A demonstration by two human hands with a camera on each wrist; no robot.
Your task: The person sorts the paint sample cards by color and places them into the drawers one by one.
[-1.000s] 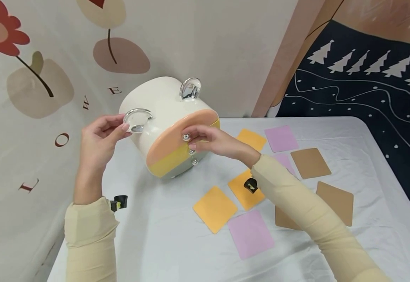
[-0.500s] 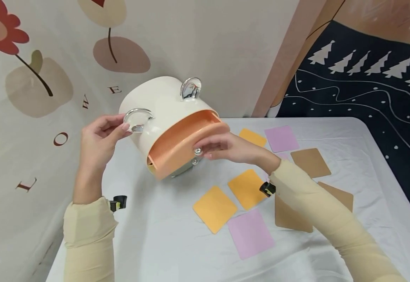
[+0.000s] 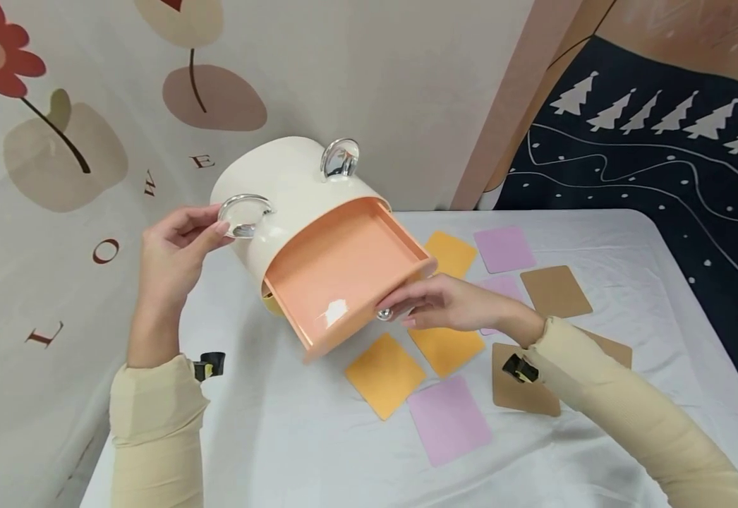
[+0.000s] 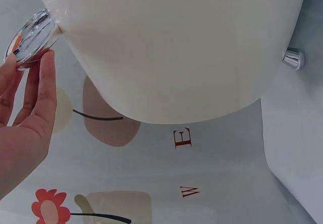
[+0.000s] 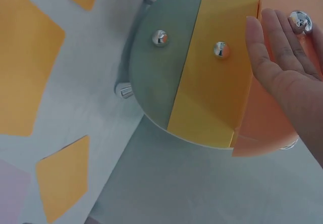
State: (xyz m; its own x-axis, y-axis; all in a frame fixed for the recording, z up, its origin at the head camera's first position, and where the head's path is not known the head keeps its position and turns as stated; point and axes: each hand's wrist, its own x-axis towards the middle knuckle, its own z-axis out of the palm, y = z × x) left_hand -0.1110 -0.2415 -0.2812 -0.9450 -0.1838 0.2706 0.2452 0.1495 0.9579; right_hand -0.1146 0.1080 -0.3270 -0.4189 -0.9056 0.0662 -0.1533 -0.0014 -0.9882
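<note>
A white rounded storage box [image 3: 280, 169] with shiny silver ears lies at the back left of the table. My left hand [image 3: 175, 257] pinches its near ear [image 3: 242, 215] between thumb and fingers; the left wrist view shows this hand [image 4: 30, 98] at the ear's edge. The peach drawer [image 3: 343, 264] is pulled far out, its inside bare. My right hand [image 3: 454, 303] has its fingers at the silver knob [image 3: 384, 315] on that drawer's front. Below it, the yellow drawer [image 5: 212, 77] and grey-green drawer [image 5: 164, 67] sit closed, each with a round knob.
Flat square cards lie on the white-covered table [image 3: 293, 437]: orange [image 3: 384, 376], lilac [image 3: 449, 421] and brown [image 3: 556, 291]. A printed curtain [image 3: 369, 85] hangs close behind the box, and a dark tree-patterned cloth [image 3: 629, 162] is at the right.
The peach drawer has gone from closed to far out, drawn by my right hand toward the front right. My left hand stays on the ear.
</note>
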